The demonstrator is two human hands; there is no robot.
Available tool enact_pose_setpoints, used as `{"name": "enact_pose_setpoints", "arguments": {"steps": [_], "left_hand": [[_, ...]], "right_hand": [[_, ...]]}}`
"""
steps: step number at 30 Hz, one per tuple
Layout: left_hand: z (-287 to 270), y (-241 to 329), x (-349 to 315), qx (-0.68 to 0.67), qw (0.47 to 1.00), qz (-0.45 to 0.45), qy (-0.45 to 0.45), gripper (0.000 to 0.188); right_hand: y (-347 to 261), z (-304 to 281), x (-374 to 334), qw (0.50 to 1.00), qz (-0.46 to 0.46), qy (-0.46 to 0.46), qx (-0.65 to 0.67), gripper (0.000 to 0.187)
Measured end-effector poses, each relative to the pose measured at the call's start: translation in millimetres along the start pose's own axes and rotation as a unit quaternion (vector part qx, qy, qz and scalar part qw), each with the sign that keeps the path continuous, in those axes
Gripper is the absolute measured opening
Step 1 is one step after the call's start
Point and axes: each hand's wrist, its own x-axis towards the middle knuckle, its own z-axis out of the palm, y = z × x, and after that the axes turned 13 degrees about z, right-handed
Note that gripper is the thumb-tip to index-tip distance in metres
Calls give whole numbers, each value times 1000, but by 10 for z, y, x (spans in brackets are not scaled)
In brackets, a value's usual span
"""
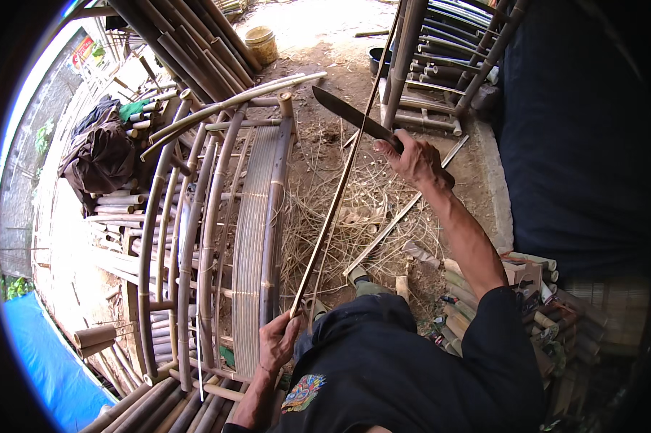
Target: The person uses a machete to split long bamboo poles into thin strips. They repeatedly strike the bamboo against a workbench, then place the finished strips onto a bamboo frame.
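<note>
My right hand (417, 162) is closed around the handle of a machete (347, 114), whose dark, broad blade points up and to the left. A long, thin bamboo strip (337, 195) slants from low centre up past the top edge, crossing at the blade. My left hand (276, 339) grips that strip near its lower end. Whether the blade touches the strip or only overlaps it in view, I cannot tell. Close by on the left stands a bamboo bench (255, 216) with a slatted seat.
Pale bamboo shavings (340, 173) litter the dirt floor. Cut bamboo lengths (459, 307) are piled at lower right. A bamboo rack (441, 72) stands at the back right, and a yellowish bucket (261, 45) at the back. Dark cloth (98, 155) lies on bamboo at left.
</note>
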Motion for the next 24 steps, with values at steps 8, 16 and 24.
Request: {"name": "enact_pose_setpoints", "arguments": {"steps": [8,16,24], "left_hand": [[-407,-528,-697,57,997,-49,-22,31],[-661,-905,-789,203,975,80,-37,37],[-1020,-1253,-1111,335,934,115,-42,33]], "right_hand": [[430,-310,408,996,82,19,3,70],[882,-280,634,997,28,6,-75,72],[1179,-985,1071,986,45,120,-104,66]]}}
